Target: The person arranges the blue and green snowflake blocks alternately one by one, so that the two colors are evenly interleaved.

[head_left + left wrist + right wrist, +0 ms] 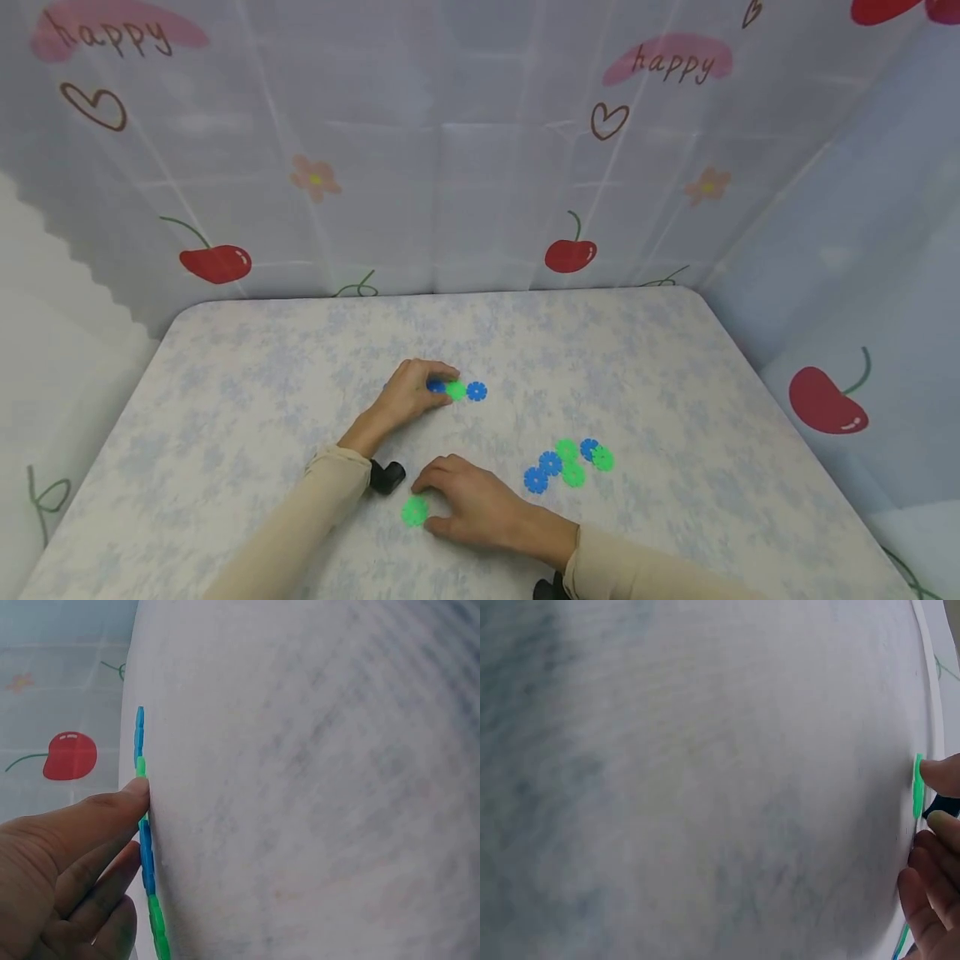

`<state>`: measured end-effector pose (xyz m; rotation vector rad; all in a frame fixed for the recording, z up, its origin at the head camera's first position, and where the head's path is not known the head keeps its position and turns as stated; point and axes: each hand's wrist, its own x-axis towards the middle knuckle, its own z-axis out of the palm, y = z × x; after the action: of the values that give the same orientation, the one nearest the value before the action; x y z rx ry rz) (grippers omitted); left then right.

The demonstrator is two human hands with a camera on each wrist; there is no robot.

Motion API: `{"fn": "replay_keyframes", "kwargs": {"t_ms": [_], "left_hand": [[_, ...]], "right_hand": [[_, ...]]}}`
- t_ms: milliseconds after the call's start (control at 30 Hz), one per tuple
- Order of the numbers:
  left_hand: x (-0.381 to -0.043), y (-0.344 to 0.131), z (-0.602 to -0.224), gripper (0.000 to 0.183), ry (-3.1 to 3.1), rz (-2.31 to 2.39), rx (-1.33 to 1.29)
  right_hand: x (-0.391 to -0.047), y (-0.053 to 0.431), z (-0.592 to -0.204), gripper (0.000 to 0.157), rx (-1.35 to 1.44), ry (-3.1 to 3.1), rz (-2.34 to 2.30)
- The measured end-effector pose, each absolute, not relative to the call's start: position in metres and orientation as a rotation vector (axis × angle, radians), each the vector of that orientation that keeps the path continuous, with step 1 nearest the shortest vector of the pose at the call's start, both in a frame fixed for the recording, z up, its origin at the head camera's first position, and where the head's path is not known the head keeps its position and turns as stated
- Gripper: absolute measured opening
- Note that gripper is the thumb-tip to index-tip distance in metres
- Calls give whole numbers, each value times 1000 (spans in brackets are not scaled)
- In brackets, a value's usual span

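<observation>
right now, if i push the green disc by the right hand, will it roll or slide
The green disc would probably slide, not roll, since its broad face points up. It looks thin in the right wrist view, so it's likely light. Its notched rim may aid grip.

Pale desk (262,367) with blue-grey mottling and rounded far corners; behind it, a light cloth backdrop (450,208) printed with red cherries (215,263) on green stems, brown heart outlines (610,122), orange flowers (316,177) with yellow centres, and "happy" lettering (112,35) over pink patches; to the right, cloth bearing a further cherry (827,401)
</observation>
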<state>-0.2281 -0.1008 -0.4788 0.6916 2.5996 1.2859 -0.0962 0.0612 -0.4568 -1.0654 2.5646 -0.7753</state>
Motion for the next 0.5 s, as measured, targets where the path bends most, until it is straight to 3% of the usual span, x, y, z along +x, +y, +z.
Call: {"fn": "replay_keyframes", "kwargs": {"t_ms": [500], "left_hand": [[-227,-100,-480,40,2594,1293,683]], "right_hand": [[-92,53,-459,22,-1234,2525,-757]]}}
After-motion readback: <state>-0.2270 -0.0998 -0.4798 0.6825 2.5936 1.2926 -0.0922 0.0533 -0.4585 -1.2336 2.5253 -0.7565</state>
